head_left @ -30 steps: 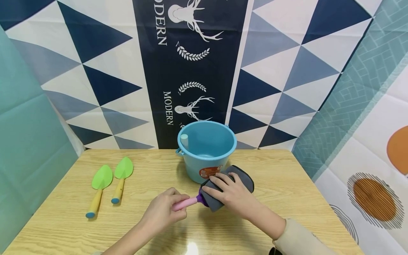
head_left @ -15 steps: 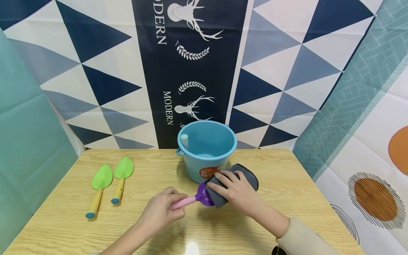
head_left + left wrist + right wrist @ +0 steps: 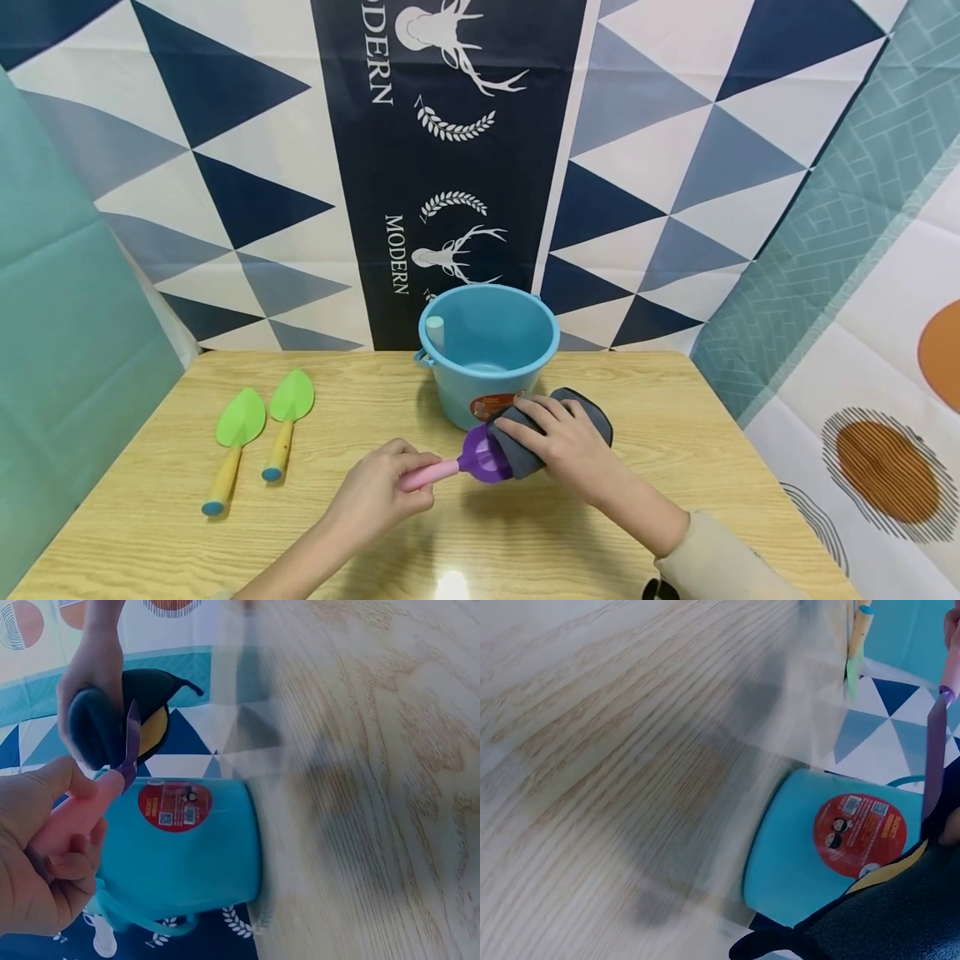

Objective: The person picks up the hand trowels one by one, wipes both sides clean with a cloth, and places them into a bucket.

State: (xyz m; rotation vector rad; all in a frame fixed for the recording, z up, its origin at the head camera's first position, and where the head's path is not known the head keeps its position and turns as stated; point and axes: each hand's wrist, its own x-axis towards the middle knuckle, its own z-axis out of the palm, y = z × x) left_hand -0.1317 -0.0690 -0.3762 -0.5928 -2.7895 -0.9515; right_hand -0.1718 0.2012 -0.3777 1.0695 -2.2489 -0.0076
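My left hand [image 3: 384,487] grips the pink handle [image 3: 429,476] of a small toy shovel with a purple blade [image 3: 483,455]. A dark grey cloth [image 3: 517,452] with a black edge is folded over the blade's far part, and my right hand [image 3: 568,442] holds it there with the fingers over its top. In the left wrist view, the blade [image 3: 131,742] stands against the cloth [image 3: 96,729], whose yellow inner side shows. The blade's tip is hidden in the head view. Both hands are raised above the table, in front of the blue bucket [image 3: 487,383].
The bucket stands at the back of the wooden table [image 3: 337,550], with a pale cylindrical grip [image 3: 434,332] showing at its inner left side. Two green trowels with yellow handles lie on the left, a longer one [image 3: 240,421] and a shorter one [image 3: 291,398]. Patterned sheets surround the table.
The right hand and the cloth have slid right along the shovel, baring more of the purple blade. The left hand has shifted slightly left with the handle.
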